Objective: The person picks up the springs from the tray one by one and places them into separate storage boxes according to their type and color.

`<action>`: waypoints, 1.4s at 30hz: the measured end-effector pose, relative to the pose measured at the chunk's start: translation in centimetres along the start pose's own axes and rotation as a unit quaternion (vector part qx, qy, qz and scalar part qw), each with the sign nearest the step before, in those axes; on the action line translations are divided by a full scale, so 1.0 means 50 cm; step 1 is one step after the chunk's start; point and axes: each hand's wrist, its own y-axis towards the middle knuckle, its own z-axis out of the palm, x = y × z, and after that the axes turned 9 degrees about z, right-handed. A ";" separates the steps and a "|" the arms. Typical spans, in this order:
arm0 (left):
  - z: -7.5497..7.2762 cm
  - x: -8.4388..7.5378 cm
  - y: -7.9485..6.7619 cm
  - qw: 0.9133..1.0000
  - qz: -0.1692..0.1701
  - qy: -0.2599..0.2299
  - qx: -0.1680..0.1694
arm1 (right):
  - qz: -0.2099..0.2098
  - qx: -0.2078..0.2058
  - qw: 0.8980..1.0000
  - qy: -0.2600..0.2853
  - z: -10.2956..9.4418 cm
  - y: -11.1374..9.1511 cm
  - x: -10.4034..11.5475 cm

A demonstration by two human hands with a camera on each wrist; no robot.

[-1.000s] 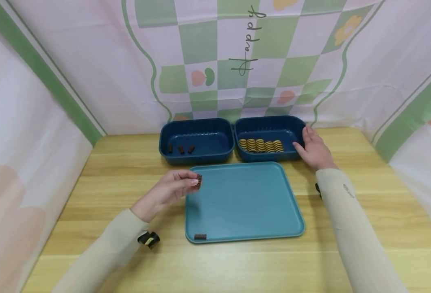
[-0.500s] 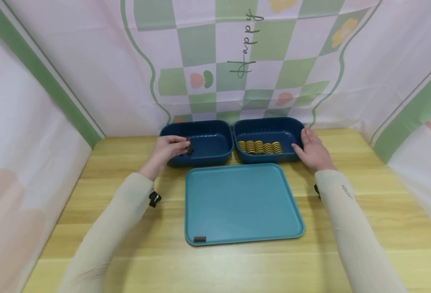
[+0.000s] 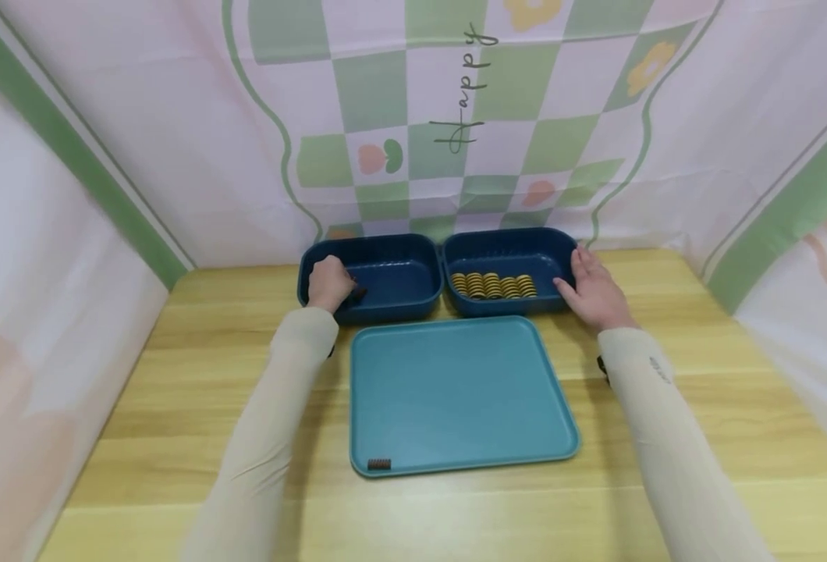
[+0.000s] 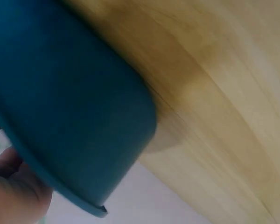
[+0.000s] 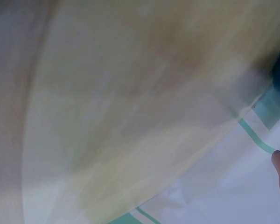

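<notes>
My left hand [image 3: 329,286] reaches down into the left navy bin [image 3: 406,306], curled, its fingertips mostly hidden behind the knuckles. Small dark brown spring-like pieces [image 3: 358,294] show right at its fingers. My right hand [image 3: 598,293] rests on the right end of the second navy bin [image 3: 550,304], fingers fairly straight along the rim and thumb on the inner side. Inside that bin, several yellow-and-black ridged pieces [image 3: 492,286] lie in a row. One brown spring [image 3: 379,464] lies in the near left corner of the teal tray [image 3: 463,398].
The two bins stand side by side against the printed cloth backdrop [image 3: 441,94], just behind the tray. All sit on a wooden table [image 3: 175,437]. Cloth walls [image 3: 27,312] close in the left and right sides.
My left hand, with a brown spring pinched in its fingers, has moved from over the tray's far left corner back and down into the left bin. The right hand stays at its bin.
</notes>
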 end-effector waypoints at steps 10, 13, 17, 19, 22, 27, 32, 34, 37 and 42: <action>0.014 0.012 0.015 0.998 -0.026 0.049 0.009 | -0.005 -0.007 1.000 -0.006 0.001 -0.002 0.001; 0.018 0.013 0.016 0.998 -0.023 0.053 0.008 | -0.003 -0.007 1.000 -0.005 -0.001 -0.003 0.003; 0.023 0.015 0.013 0.998 -0.025 0.056 0.011 | -0.001 -0.006 1.000 -0.007 -0.003 -0.004 0.007; 0.024 0.015 0.013 0.998 -0.027 0.055 0.019 | -0.001 -0.004 1.000 -0.010 -0.002 -0.004 0.007; 0.023 0.016 0.012 0.998 -0.024 0.050 0.022 | 0.000 -0.004 1.000 -0.010 -0.002 -0.004 0.007; 0.014 0.020 0.011 0.999 -0.008 0.029 0.024 | 0.004 0.000 1.000 -0.009 -0.003 -0.002 0.004; -0.009 0.019 -0.004 0.998 0.053 0.013 0.018 | 0.004 0.004 1.000 -0.007 -0.003 -0.004 0.005; -0.019 0.013 -0.014 0.996 0.087 0.016 0.022 | 0.004 0.004 1.000 -0.006 -0.003 -0.004 0.006; -0.033 -0.003 -0.036 0.990 0.132 0.014 0.038 | 0.004 0.003 1.000 -0.005 -0.002 -0.004 0.005; -0.039 -0.026 -0.102 0.968 0.237 -0.002 0.076 | 0.001 0.003 1.000 -0.009 -0.003 -0.001 0.005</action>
